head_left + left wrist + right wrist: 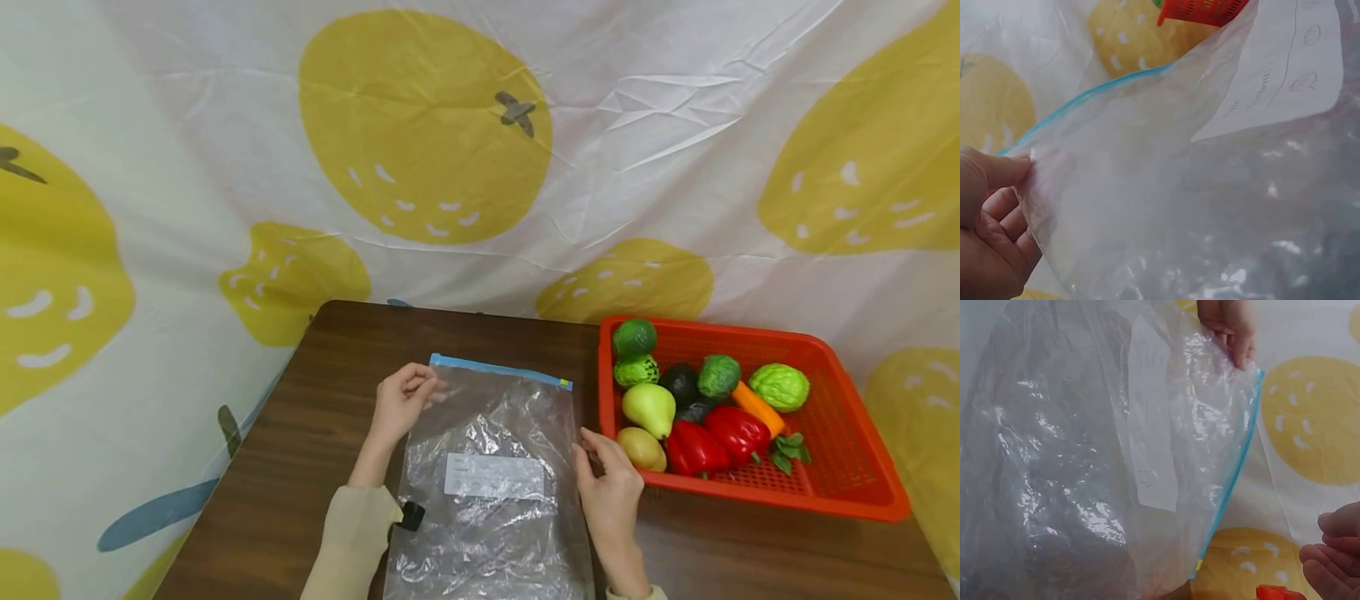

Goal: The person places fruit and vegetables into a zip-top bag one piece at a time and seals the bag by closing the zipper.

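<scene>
A large clear zip bag point(502, 417) with a blue zip strip point(502, 369), a yellow slider point(566, 382) and a white label point(495, 477) is held over the table. At its upper left edge my left hand point(405, 400) pinches the plastic between thumb and fingers, just below the zip; the left wrist view shows this pinch closely. My right hand point(611, 487) is beside the bag's right edge, fingers loosely bent. In the right wrist view this right hand point(1335, 550) appears apart from the bag, with nothing seen between thumb and fingers.
A red plastic basket point(855, 483) stands on the brown table point(330, 392) at the right. It holds a green pear point(648, 408), red peppers point(738, 433), a carrot point(757, 408) and several other fruits and vegetables. A lemon-print cloth point(450, 275) hangs behind the table.
</scene>
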The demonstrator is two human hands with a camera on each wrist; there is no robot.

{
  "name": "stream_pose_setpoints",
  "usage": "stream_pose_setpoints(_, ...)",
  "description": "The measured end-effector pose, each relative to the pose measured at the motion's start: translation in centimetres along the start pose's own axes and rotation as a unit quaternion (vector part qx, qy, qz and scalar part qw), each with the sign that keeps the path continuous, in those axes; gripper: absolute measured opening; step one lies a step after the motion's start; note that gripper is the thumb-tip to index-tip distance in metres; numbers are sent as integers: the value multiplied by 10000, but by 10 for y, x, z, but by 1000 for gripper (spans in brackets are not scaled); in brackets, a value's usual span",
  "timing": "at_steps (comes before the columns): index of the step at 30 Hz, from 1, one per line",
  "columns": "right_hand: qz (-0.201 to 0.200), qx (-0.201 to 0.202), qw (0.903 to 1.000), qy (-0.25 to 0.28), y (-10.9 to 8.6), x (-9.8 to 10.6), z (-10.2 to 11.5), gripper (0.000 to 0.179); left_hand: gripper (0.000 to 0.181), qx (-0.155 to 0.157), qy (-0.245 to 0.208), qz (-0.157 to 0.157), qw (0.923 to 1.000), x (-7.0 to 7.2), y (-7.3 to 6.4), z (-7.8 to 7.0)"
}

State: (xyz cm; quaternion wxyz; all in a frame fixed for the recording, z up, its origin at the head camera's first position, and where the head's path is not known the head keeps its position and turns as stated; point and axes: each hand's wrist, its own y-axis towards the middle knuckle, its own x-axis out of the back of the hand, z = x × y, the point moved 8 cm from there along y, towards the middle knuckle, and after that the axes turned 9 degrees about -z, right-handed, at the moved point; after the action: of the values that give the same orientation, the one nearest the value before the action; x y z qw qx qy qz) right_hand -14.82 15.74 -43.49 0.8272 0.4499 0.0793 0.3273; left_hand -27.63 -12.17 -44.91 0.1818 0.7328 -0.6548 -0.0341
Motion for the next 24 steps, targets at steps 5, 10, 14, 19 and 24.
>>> stream_pose_setpoints(5,15,-75,10000,-48,0,0,-1,28,7,-231,-121,18,9997,5,-6,-27)
stream_pose_setpoints(10,60,-112,9999,-87,1,0,-2,28,4,-534,-279,-152,9981,12,-5,-44)
stream_pose_setpoints(14,28,-90,10000,-32,1,0,-1,28,4,-889,-481,-290,9944,19,-4,-60)
stream_pose_setpoints(19,21,-173,9998,-20,2,0,-4,25,6,-1363,-826,-176,9871,26,-4,-75)
stream_pose_setpoints(24,-7,-461,9989,48,5,1,-13,24,9,-1882,-1273,-9,9738,32,-4,-81)
